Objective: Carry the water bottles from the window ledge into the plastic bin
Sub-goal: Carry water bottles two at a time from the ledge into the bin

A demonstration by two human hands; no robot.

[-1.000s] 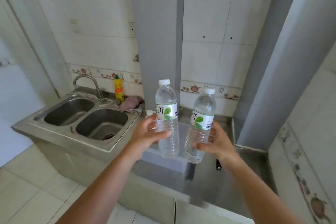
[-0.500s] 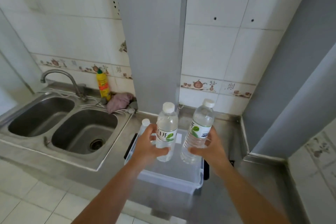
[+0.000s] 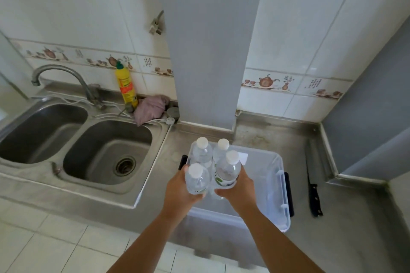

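A clear plastic bin (image 3: 276, 186) with black side latches stands on the steel counter. Two water bottles with white caps stand upright in its far left corner, one at the left (image 3: 201, 153) and one beside it (image 3: 220, 150). My left hand (image 3: 179, 190) is shut on a third clear bottle (image 3: 197, 180), held upright over the bin's left side. My right hand (image 3: 238, 186) is shut on a fourth bottle (image 3: 227, 172) with a green leaf label, close beside the left one. The lower ends of both held bottles are hidden by my hands.
A double steel sink (image 3: 106, 153) with a curved tap (image 3: 62, 74) lies to the left. A yellow detergent bottle (image 3: 126, 86) and a pink cloth (image 3: 150, 108) sit behind it. A black-handled knife (image 3: 311, 182) lies on the counter right of the bin. A grey column (image 3: 208, 46) rises behind.
Both hands have lowered the two bottles from chest height down over the bin's left side. My view has tilted down, so the bin and the two bottles standing in it now show.
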